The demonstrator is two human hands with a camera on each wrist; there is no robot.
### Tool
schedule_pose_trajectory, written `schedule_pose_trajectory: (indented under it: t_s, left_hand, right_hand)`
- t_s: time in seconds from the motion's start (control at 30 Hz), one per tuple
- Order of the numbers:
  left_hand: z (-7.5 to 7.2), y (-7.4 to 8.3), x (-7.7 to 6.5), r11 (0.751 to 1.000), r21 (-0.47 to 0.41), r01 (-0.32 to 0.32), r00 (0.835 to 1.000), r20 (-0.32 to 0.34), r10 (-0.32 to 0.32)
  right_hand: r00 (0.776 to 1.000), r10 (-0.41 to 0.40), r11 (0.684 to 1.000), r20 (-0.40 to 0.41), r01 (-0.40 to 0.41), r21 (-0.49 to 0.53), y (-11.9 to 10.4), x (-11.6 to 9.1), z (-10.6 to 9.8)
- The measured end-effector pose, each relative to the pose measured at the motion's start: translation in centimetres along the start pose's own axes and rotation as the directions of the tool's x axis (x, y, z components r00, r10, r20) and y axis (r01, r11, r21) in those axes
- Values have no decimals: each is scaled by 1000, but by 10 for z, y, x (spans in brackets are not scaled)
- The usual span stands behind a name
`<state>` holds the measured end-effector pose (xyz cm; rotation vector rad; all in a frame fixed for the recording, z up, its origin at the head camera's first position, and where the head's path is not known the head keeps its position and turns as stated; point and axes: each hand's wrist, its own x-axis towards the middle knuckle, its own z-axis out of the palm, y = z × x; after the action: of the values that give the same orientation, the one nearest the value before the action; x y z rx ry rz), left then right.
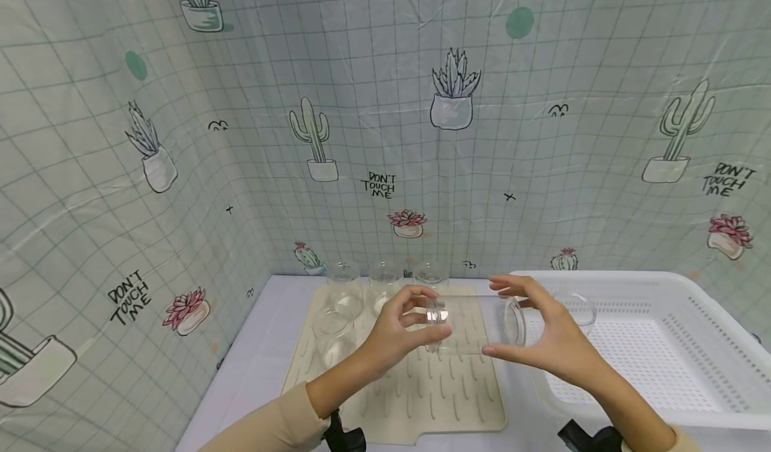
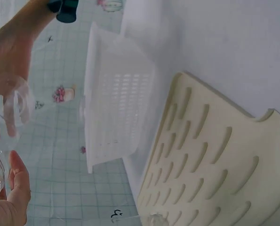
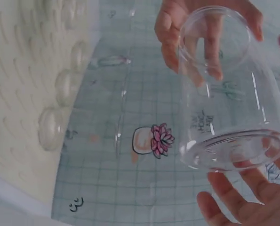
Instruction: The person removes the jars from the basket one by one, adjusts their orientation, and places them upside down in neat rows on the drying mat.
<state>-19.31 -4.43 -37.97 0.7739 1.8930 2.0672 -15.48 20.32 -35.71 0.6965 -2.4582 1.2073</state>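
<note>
A clear drinking glass (image 1: 470,325) lies sideways in the air between both hands, above the mat. My left hand (image 1: 400,325) grips its left end, thumb below and fingers over the top. Around the right end, my right hand (image 1: 554,335) holds it with thumb and fingers spread wide. From the right wrist, the glass (image 3: 229,103) looks wider toward the right hand (image 3: 252,197), whose fingertips overlap that ringed end. The left hand (image 3: 175,35) shows through the other end. In the left wrist view, the left hand (image 2: 10,197) is partly cut off at the edge.
Several clear glasses (image 1: 345,298) stand on the back and left of a cream ridged drying mat (image 1: 446,398). A white perforated basket (image 1: 656,365) sits at the right, with a clear round rim (image 1: 587,311) at its near-left side. A patterned curtain (image 1: 385,130) hangs behind.
</note>
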Motion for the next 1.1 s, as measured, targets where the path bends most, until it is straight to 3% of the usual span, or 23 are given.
schedule_pose_trajectory:
  t_s: [0.07, 0.13, 0.23, 0.37, 0.53, 0.7, 0.83, 1.03, 1.1]
  left_hand:
    - [-2, 1, 0, 1000, -7, -18, 1000, 3, 18]
    - [-4, 3, -1, 999, -24, -37, 999, 8, 38]
    - [-5, 5, -2, 997, -56, -62, 998, 17, 63]
    - [-6, 9, -3, 994, -78, -71, 997, 24, 73]
    - [-6, 11, -3, 994, -83, -75, 997, 25, 78]
    - [-6, 10, -1, 993, -92, -79, 996, 28, 82]
    - [-6, 9, -1, 993, -83, -83, 996, 32, 86]
    - [-4, 8, 0, 994, -63, -85, 996, 35, 87]
    - [-3, 7, 1, 995, -56, -84, 996, 36, 86]
  right_hand:
    - [1000, 17, 987, -4, -16, 162, 1, -1, -2]
    - [1000, 9, 933, -2, -8, 360, 2, -2, -2]
    - [1000, 30, 787, 5, -27, 616, 3, -5, 1]
    - [998, 60, 611, 1, -38, 791, 5, -11, 11]
    - [998, 66, 427, -21, -9, 904, 10, -16, 28]
    - [989, 145, 277, -31, -10, 961, 11, -20, 46]
    - [988, 147, 186, -40, 12, 982, 11, -23, 61]
    - [982, 183, 100, -43, 25, 995, 9, -24, 78]
    - [979, 198, 57, -46, 35, 998, 8, -24, 82]
